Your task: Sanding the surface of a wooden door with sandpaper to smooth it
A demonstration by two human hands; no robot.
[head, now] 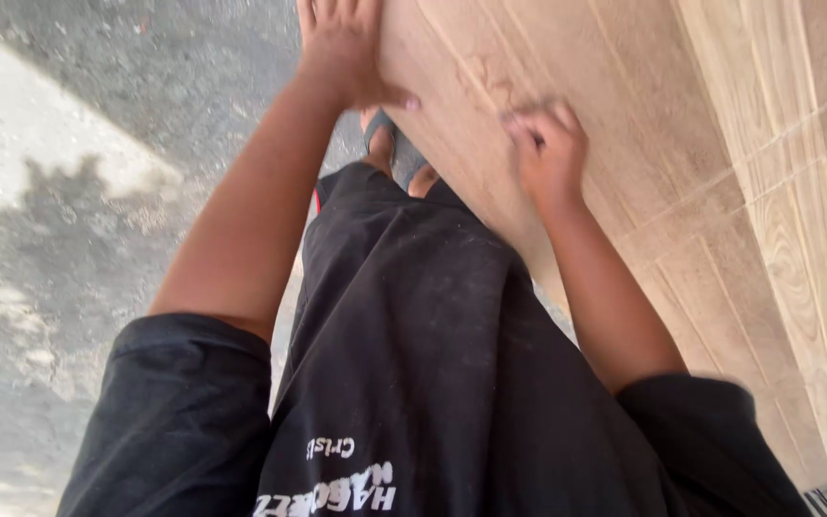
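A large wood-grain tile in a tan colour leans tilted in front of me. My left hand lies flat on its left edge, fingers spread over the face and thumb along the rim. My right hand presses on the tile's lower part with its fingers curled against the surface. Below the hands are my black trousers and a foot in a sandal, partly hidden under the tile's edge.
Laid wood-grain tiles with pale joints cover the surface on the right. Rough grey concrete ground with a sunlit patch lies on the left. My black shirt with white print fills the bottom of the view.
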